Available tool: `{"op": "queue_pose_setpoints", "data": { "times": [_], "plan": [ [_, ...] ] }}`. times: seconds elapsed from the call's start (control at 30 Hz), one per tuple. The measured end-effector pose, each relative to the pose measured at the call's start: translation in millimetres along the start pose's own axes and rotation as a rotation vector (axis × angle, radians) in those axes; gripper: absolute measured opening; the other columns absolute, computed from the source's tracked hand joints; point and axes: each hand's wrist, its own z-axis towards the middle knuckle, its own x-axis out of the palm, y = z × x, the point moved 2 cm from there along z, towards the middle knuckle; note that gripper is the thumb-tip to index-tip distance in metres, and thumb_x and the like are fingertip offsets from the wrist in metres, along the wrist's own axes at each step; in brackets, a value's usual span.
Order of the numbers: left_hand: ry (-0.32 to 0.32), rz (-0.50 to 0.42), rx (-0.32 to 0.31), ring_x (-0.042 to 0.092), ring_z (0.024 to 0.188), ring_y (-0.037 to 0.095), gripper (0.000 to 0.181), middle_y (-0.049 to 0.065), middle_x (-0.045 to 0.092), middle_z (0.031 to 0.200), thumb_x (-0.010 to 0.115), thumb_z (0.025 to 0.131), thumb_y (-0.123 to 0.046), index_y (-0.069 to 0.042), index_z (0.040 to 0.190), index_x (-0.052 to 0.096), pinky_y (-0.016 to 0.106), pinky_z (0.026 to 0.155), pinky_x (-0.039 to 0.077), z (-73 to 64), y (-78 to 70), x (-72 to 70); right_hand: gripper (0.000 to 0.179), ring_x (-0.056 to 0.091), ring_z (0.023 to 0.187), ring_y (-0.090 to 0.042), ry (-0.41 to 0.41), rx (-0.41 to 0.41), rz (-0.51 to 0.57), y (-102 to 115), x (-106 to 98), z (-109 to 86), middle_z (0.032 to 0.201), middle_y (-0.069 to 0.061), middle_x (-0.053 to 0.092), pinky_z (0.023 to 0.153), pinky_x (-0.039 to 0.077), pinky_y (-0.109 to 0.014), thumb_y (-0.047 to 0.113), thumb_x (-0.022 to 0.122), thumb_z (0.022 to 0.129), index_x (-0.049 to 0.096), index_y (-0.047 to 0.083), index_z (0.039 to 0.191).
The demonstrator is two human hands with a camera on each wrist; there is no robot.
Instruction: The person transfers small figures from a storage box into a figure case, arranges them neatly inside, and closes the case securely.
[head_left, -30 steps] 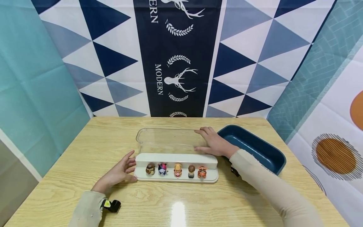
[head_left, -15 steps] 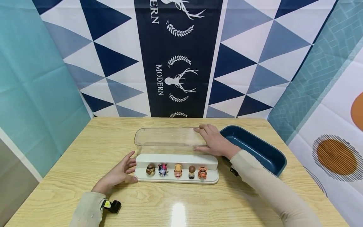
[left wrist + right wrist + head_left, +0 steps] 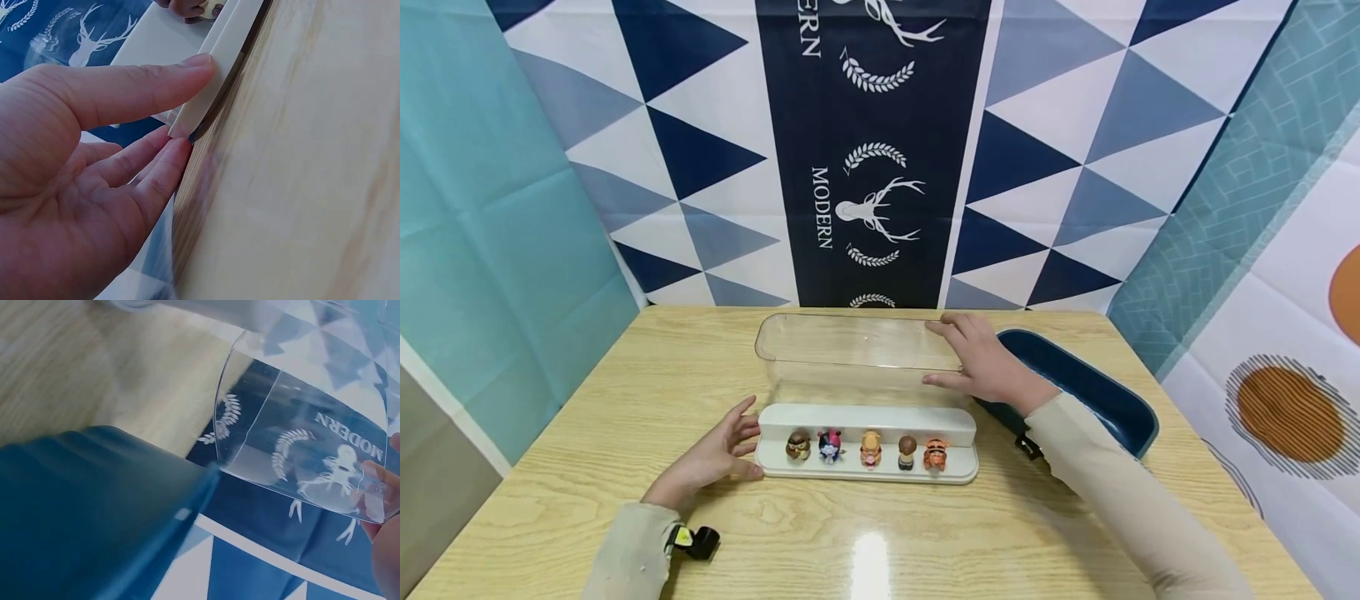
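Note:
A long white display base (image 3: 857, 416) stands on the table with several small toy figures along its front, among them an owl (image 3: 798, 447) and an orange tiger-like one (image 3: 935, 455). My left hand (image 3: 711, 458) holds the base's left end; in the left wrist view the thumb lies on the edge of the base (image 3: 200, 100) and fingertips touch its corner. Behind and above the base, my right hand (image 3: 985, 358) grips the right end of a clear cover (image 3: 842, 342). The right wrist view shows fingers around the rim of that transparent cover (image 3: 300, 437).
A dark blue bin (image 3: 1105, 400) stands at the right, partly behind the right forearm; its wall (image 3: 94, 506) fills the lower left of the right wrist view. Patterned cloth (image 3: 872, 125) hangs behind the wooden table (image 3: 805, 533).
My right hand has raised the clear cover and shifted slightly right and away from me, widening the gap above the base. The left hand, base and figures have stayed put.

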Motion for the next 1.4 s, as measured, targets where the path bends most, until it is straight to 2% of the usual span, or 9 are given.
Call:
{"op": "queue_pose_setpoints", "data": {
  "times": [0.2,0.5,0.67,0.9,1.07,1.27,1.4],
  "plan": [
    [0.003,-0.003,0.005,0.026,0.139,0.055,0.119,0.039,0.022,0.152,0.075,0.072,0.020,0.003,0.156,-0.006,0.050,0.113,0.037,1.0,-0.9,-1.3,0.082,0.041,0.124,-0.040,-0.008,0.040,0.026,2.7,-17.5,0.0,0.140,-0.025,0.044,0.101,0.040,-0.059,0.048,0.075,0.086,0.044,0.001,0.146],
    [0.006,-0.015,0.000,0.025,0.139,0.054,0.118,0.039,0.021,0.152,0.074,0.072,0.021,0.002,0.157,-0.007,0.048,0.113,0.038,1.4,-4.1,-1.6,0.081,0.038,0.128,-0.038,0.043,0.100,0.093,9.4,-35.0,-3.6,0.144,-0.022,0.041,0.104,0.039,-0.060,0.042,0.078,0.085,0.044,0.002,0.147],
    [0.008,-0.008,0.012,0.027,0.138,0.055,0.118,0.040,0.023,0.151,0.073,0.071,0.022,0.003,0.156,-0.006,0.047,0.111,0.040,1.9,-3.0,-0.4,0.081,0.037,0.129,-0.038,0.063,0.112,0.133,12.0,-37.9,-6.7,0.144,-0.021,0.042,0.105,0.037,-0.060,0.041,0.078,0.085,0.044,0.002,0.147],
    [0.000,-0.020,0.000,0.026,0.139,0.054,0.118,0.038,0.023,0.151,0.073,0.072,0.022,0.000,0.158,-0.005,0.039,0.110,0.043,1.6,-2.2,-1.1,0.079,0.035,0.133,-0.038,0.100,0.141,0.178,16.3,-38.3,-11.6,0.146,-0.020,0.042,0.107,0.035,-0.064,0.042,0.078,0.085,0.045,0.005,0.147],
    [-0.018,-0.005,-0.018,0.028,0.138,0.054,0.117,0.038,0.024,0.150,0.074,0.072,0.021,0.001,0.157,-0.004,0.041,0.110,0.042,1.1,-1.4,-0.3,0.078,0.035,0.133,-0.038,0.132,0.153,0.188,19.8,-37.2,-15.9,0.145,-0.020,0.043,0.108,0.034,-0.064,0.044,0.076,0.086,0.045,0.007,0.148],
    [-0.029,0.004,-0.042,0.033,0.135,0.054,0.116,0.039,0.025,0.150,0.076,0.072,0.018,0.004,0.156,-0.004,0.042,0.108,0.045,-0.7,-0.8,-0.7,0.076,0.036,0.132,-0.037,0.132,0.139,0.208,24.3,-35.2,-21.6,0.143,-0.019,0.045,0.108,0.034,-0.064,0.043,0.077,0.086,0.047,0.006,0.146],
    [-0.018,-0.004,-0.016,0.034,0.134,0.056,0.105,0.041,0.026,0.148,0.074,0.072,0.019,0.008,0.152,0.009,0.040,0.104,0.049,-0.8,0.2,0.6,0.075,0.036,0.133,-0.038,0.133,0.142,0.228,27.7,-33.3,-25.1,0.144,-0.019,0.044,0.108,0.034,-0.064,0.043,0.077,0.086,0.048,0.008,0.146]
  ]
}}
